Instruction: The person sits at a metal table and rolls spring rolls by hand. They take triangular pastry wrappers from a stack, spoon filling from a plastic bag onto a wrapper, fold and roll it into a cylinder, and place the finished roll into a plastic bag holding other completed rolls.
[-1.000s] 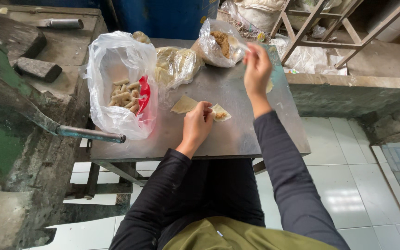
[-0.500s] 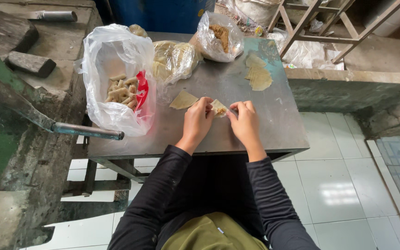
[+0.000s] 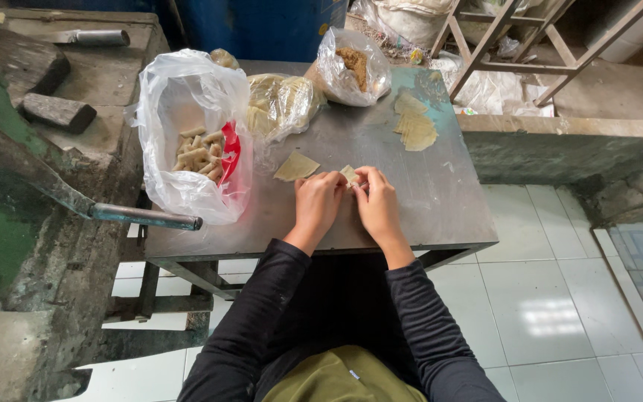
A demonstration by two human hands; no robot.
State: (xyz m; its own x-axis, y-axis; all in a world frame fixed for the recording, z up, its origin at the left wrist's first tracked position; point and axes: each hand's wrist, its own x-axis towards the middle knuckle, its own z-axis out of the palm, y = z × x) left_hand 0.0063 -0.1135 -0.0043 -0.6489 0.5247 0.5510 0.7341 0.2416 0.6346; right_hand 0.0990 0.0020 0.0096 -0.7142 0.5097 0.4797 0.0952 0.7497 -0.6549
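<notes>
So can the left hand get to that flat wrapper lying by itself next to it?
Probably yes. The flat wrapper lies on the metal table just beyond the left hand, with nothing between them. But both hands are busy pinching a small folded wrapper, so the left hand would have to let go first.

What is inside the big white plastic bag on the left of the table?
The white plastic bag holds pale rolled pieces beside a red liner. Anything beneath them is hidden.

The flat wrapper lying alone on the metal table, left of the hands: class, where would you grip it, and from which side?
Probably by the corner of the loose wrapper that points toward the left hand, pinched from the near side. It lies flat and thin on the table, so a corner likely lifts more easily than the middle, and nothing blocks that approach.
</notes>
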